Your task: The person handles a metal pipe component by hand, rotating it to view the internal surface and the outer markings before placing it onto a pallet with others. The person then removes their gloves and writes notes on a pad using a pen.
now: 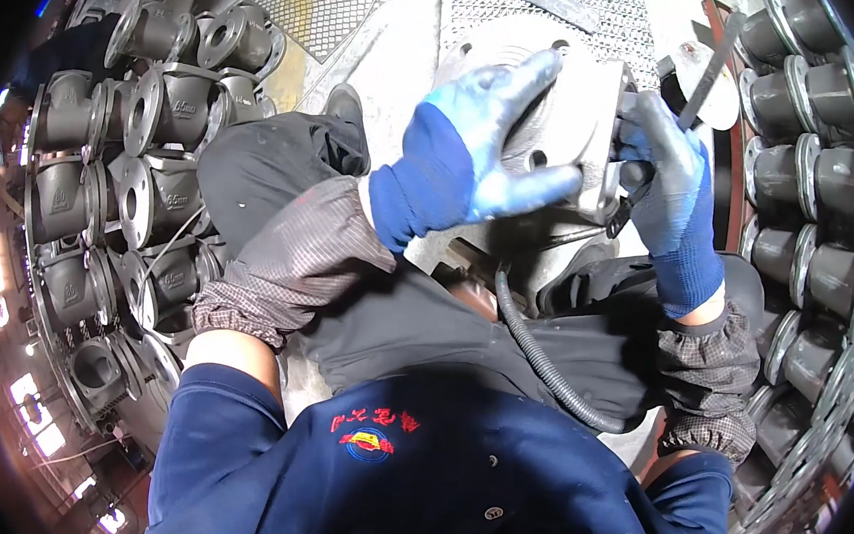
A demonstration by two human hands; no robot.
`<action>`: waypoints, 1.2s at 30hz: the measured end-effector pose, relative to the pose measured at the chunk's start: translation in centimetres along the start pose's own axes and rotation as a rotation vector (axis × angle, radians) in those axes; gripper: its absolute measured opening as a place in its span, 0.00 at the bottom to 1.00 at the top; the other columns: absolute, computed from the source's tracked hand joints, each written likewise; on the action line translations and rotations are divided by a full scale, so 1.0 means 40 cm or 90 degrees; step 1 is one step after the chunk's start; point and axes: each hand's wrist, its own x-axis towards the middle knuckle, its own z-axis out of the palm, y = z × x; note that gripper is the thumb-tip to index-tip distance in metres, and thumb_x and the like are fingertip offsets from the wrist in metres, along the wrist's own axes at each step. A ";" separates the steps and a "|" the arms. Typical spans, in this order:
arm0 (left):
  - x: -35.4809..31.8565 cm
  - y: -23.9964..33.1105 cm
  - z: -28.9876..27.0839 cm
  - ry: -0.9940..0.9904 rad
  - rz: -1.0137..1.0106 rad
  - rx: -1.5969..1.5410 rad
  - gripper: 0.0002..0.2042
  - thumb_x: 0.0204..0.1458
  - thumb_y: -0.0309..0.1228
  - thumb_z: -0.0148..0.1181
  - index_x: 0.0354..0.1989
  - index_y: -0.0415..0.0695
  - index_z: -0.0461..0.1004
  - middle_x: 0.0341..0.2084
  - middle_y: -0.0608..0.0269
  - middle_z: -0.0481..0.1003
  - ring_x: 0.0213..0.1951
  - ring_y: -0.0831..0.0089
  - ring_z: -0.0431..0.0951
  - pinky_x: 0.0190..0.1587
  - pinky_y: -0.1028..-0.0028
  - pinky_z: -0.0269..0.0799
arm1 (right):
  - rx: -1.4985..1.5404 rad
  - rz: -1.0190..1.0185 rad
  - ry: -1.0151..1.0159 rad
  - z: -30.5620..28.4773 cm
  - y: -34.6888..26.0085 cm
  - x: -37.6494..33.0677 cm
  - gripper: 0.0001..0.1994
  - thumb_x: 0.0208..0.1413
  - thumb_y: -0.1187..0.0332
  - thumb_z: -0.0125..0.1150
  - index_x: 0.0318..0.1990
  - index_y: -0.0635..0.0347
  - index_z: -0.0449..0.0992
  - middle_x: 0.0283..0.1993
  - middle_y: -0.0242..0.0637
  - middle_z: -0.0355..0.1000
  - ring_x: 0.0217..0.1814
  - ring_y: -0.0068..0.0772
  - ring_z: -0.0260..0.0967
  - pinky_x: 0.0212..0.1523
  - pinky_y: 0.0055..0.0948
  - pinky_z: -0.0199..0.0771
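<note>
A pale grey flanged metal casting (568,138) with bolt holes sits in front of me, between my knees. My left hand (482,146), in a blue glove with a worn grey palm side, lies against its flange with thumb and fingers spread. At the casting's right side is my right hand (667,175), gloved the same way, its fingers curled round a long flat dark metal bar (713,71) that looks like a file. The bar slants up and away to the right. Something black shows under the right fingers, too hidden to name.
Stacked grey flanged valve bodies (174,107) rise on the left, and more flanged castings (835,179) on the right. A ribbed grey hose (540,361) crosses my lap. Beyond the casting lies a textured metal plate (626,27) with a loose flat strip (561,8) on it.
</note>
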 end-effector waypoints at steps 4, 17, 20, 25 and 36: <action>0.001 0.026 -0.014 -0.182 -0.184 -0.095 0.38 0.40 0.44 0.63 0.57 0.33 0.59 0.48 0.40 0.68 0.51 0.54 0.70 0.53 0.66 0.64 | -0.133 -0.187 -0.121 -0.029 -0.001 0.042 0.15 0.58 0.63 0.45 0.44 0.67 0.70 0.33 0.35 0.70 0.28 0.17 0.67 0.22 0.11 0.58; -0.079 -0.046 -0.005 -0.067 -0.184 -0.113 0.38 0.43 0.37 0.61 0.61 0.31 0.51 0.49 0.37 0.66 0.51 0.54 0.70 0.53 0.68 0.64 | -0.015 0.028 0.067 -0.250 0.122 0.120 0.25 0.61 0.56 0.36 0.51 0.74 0.64 0.43 0.50 0.73 0.39 0.28 0.74 0.21 0.08 0.58; -0.080 -0.056 -0.031 -0.093 -0.222 -0.107 0.32 0.47 0.31 0.59 0.60 0.33 0.54 0.59 0.38 0.56 0.58 0.53 0.62 0.59 0.67 0.56 | 0.005 0.112 0.024 -0.170 0.173 0.106 0.22 0.60 0.60 0.38 0.48 0.72 0.68 0.41 0.46 0.74 0.36 0.25 0.73 0.22 0.13 0.61; -0.118 -0.122 -0.031 0.033 -0.213 -0.275 0.19 0.59 0.32 0.42 0.58 0.39 0.59 0.54 0.47 0.63 0.46 0.64 0.73 0.49 0.72 0.69 | -0.249 -0.106 -0.035 -0.072 0.262 0.119 0.19 0.62 0.61 0.42 0.51 0.67 0.67 0.43 0.38 0.71 0.43 0.28 0.68 0.42 0.24 0.68; -0.190 -0.217 -0.042 0.292 -0.609 -0.683 0.19 0.61 0.39 0.39 0.54 0.40 0.63 0.44 0.57 0.71 0.43 0.69 0.74 0.46 0.70 0.73 | -0.129 -0.082 -0.034 0.076 0.272 0.151 0.19 0.62 0.63 0.44 0.54 0.68 0.65 0.50 0.41 0.68 0.55 0.30 0.62 0.56 0.25 0.59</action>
